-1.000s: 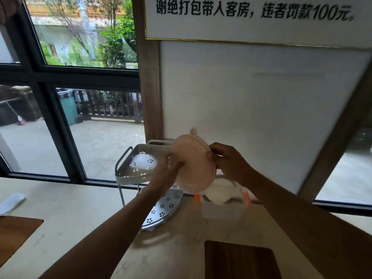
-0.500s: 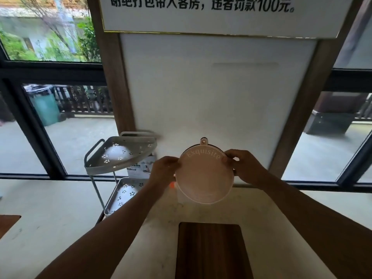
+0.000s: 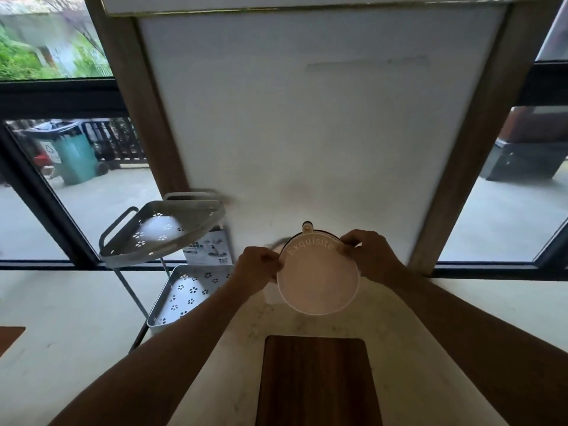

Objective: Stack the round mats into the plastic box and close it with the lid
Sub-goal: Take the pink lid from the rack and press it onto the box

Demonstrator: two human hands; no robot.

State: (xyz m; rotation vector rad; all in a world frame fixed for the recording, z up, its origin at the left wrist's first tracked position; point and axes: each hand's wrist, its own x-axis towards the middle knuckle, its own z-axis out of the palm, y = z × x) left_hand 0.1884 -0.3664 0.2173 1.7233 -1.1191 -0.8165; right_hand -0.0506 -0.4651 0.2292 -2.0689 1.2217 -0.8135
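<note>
A pale pink round mat (image 3: 318,279) with the raised word "Exquisite" and a small hanging loop at its top is held up over the far end of the counter, tilted toward me. My left hand (image 3: 258,267) pinches its left edge and my right hand (image 3: 370,256) grips its upper right edge. A darker rim shows just behind the mat's top edge. The clear plastic box (image 3: 272,295) stands on the counter right behind and below the mat, mostly hidden by it. I see no lid.
A dark wooden board (image 3: 316,379) lies on the pale marble counter (image 3: 415,348) close to me. A grey two-tier corner rack (image 3: 163,232) with flower cut-outs stands to the left, a small carton (image 3: 209,250) behind it. A white wall panel and windows rise behind.
The view has swung right and down. The mat, first tilted sideways between my hands, now faces me squarely and sits over the box. Both hands kept their hold.
</note>
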